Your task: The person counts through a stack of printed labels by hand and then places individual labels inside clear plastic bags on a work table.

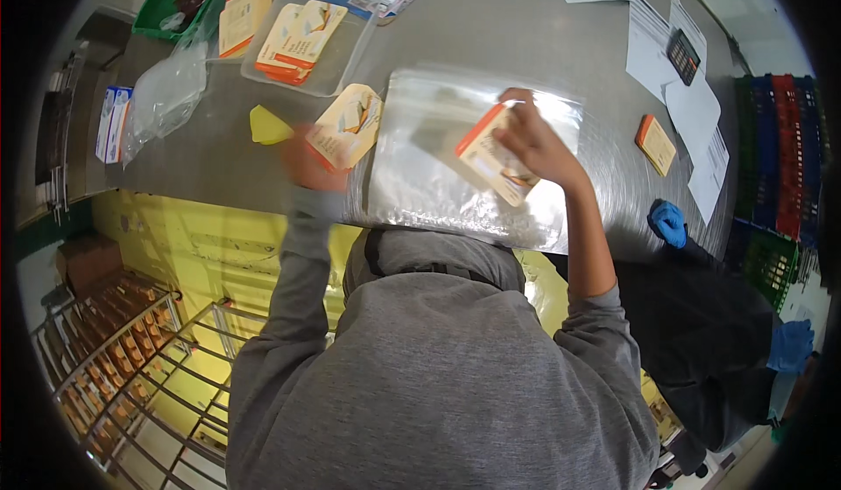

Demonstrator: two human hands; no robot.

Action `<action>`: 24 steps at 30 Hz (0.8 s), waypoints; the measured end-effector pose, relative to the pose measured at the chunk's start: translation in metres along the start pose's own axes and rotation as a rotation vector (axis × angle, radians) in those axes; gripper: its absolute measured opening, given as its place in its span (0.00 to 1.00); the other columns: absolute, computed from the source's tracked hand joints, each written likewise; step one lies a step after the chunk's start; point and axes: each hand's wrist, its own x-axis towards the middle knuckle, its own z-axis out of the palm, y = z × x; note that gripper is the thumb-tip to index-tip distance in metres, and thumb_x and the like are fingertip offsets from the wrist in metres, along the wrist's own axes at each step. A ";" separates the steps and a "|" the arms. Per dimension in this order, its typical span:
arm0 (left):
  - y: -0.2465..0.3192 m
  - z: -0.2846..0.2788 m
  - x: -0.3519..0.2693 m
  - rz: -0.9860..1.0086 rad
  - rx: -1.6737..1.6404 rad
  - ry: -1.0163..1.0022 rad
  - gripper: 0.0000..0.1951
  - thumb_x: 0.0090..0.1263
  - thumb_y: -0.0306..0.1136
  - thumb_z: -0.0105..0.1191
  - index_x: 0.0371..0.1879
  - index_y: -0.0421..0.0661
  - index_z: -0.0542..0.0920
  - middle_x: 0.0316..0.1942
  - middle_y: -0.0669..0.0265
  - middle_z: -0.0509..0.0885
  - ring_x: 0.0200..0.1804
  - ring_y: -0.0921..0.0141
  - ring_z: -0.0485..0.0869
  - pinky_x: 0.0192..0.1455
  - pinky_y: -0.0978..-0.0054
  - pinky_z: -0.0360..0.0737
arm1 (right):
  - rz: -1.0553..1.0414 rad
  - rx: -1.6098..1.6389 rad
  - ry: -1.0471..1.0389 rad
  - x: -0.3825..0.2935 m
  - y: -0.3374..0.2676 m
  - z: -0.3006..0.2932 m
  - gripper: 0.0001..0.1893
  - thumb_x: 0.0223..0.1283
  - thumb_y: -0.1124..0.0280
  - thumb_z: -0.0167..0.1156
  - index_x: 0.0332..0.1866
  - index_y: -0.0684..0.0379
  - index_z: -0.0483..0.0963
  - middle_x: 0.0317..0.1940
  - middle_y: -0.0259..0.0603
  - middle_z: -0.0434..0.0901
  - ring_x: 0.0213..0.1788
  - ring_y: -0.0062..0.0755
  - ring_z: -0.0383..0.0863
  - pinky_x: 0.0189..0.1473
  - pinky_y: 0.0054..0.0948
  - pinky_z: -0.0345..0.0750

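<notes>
My right hand (535, 138) grips a cream cardboard label (502, 178) with an orange edge and a food picture. It is over a stack of clear plastic bags (420, 155) at the steel table's front edge. Blurred by motion, my left hand (315, 160) holds a similar cream label (349, 122) left of the bags. A yellow object (268, 126), perhaps a piece of paper or card, lies beside that hand. Behind it, a clear plastic tub (335, 63) contains several such labels, and a second tub (227, 4) holds more of them.
A green crate (154, 10) and a blue-white box (113, 125) are at the left. To the right lie papers (696, 109), a calculator (683, 56) and a small label stack (656, 145). Another person's blue-gloved hand (667, 222) rests at the table's right. A metal rack (177, 358) stands below left.
</notes>
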 end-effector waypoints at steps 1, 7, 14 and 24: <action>-0.008 0.014 -0.022 0.249 -0.136 -0.337 0.15 0.50 0.34 0.60 0.37 0.45 0.75 0.36 0.62 0.76 0.42 0.60 0.74 0.45 0.61 0.70 | 0.147 -0.077 -0.173 0.006 -0.014 0.002 0.20 0.58 0.74 0.54 0.53 0.52 0.57 0.32 0.41 0.72 0.38 0.29 0.72 0.42 0.27 0.69; 0.026 0.036 -0.060 0.611 -0.199 -0.808 0.13 0.56 0.37 0.56 0.39 0.47 0.78 0.43 0.64 0.77 0.45 0.63 0.76 0.48 0.65 0.73 | 0.104 -0.277 -0.432 0.048 0.018 0.022 0.23 0.53 0.65 0.57 0.54 0.53 0.60 0.39 0.48 0.76 0.43 0.42 0.76 0.45 0.35 0.71; 0.023 0.037 -0.058 0.650 -0.258 -0.825 0.09 0.58 0.33 0.54 0.34 0.44 0.79 0.40 0.64 0.80 0.41 0.66 0.78 0.45 0.70 0.74 | 0.186 -0.298 -0.542 0.059 0.019 0.024 0.27 0.48 0.61 0.60 0.55 0.54 0.61 0.40 0.48 0.77 0.44 0.42 0.77 0.45 0.35 0.72; 0.017 0.038 -0.059 0.675 -0.220 -0.779 0.06 0.54 0.29 0.54 0.31 0.46 0.78 0.40 0.66 0.80 0.40 0.68 0.77 0.42 0.71 0.73 | 0.098 -0.288 -0.475 0.047 0.027 0.029 0.29 0.44 0.63 0.62 0.53 0.56 0.62 0.36 0.48 0.77 0.40 0.43 0.77 0.43 0.35 0.72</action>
